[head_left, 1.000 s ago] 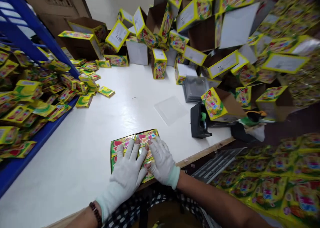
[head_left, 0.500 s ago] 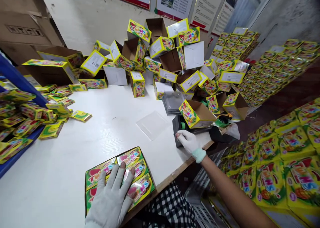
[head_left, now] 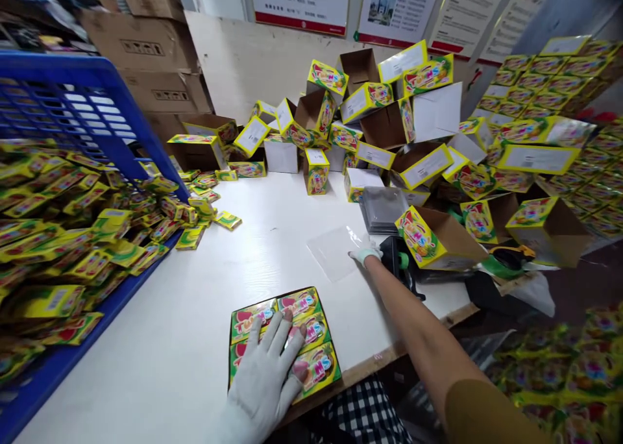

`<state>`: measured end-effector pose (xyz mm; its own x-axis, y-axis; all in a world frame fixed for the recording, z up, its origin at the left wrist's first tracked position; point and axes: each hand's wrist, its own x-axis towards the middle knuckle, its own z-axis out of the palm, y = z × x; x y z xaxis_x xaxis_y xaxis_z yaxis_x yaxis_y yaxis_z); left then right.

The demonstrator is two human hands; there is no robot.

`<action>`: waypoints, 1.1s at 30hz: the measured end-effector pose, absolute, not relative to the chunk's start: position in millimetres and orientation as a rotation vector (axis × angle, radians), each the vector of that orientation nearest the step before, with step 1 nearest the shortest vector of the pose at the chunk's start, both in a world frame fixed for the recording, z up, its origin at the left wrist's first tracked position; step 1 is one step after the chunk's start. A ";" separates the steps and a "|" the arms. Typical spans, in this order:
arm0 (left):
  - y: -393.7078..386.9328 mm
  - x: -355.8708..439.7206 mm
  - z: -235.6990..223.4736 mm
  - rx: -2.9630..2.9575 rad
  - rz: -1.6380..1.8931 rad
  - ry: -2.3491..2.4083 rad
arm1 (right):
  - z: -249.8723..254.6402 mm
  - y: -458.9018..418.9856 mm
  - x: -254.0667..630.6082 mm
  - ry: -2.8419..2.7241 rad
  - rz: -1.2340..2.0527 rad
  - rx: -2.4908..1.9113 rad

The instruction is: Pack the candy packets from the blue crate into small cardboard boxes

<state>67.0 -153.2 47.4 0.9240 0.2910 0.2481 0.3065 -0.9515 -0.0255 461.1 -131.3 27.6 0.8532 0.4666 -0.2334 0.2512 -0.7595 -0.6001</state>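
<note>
Resting left hand (head_left: 268, 374), spread wide, on packed box (head_left: 318, 367) at near edge of table (head_left: 165, 327). Holding right hand (head_left: 366, 250) at right end of clear sheet (head_left: 333, 256), just beside black holder (head_left: 390, 249); can't tell if pinching or loose.

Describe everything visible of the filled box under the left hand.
The filled box lies flat, open side up, on the white table, close to its wooden front edge. Only a thin dark rim of the box shows, looking like cardboard. Inside, yellow-and-green packs sit in two columns, printed with fruit and bright lettering; at least five show, closely fitted. The gloved left hand rests spread across them, hiding the near left part, so the full count cannot be told.
</note>
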 end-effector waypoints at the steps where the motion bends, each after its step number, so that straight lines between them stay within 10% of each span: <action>1: -154.4 67.0 48.8 -3.066 -0.371 -0.488 | 27.5 -132.8 463.4 -0.497 0.526 -2.432; 15: -88.2 55.9 111.9 -2.942 -1.761 -1.675 | 61.3 -216.9 327.4 -0.462 0.910 -1.568; 25: -148.6 110.1 95.9 -3.184 -0.450 -0.728 | 64.5 -272.3 237.4 -0.980 0.636 -2.146; 33: -144.1 136.6 91.7 -3.091 -0.296 -0.632 | 58.0 -280.9 251.5 -1.024 0.753 -2.060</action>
<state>136.6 -144.1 91.7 0.9031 0.3914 0.1766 0.3863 -0.9201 0.0641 251.5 -280.9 58.0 0.5168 0.8360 -0.1845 0.4251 -0.4377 -0.7923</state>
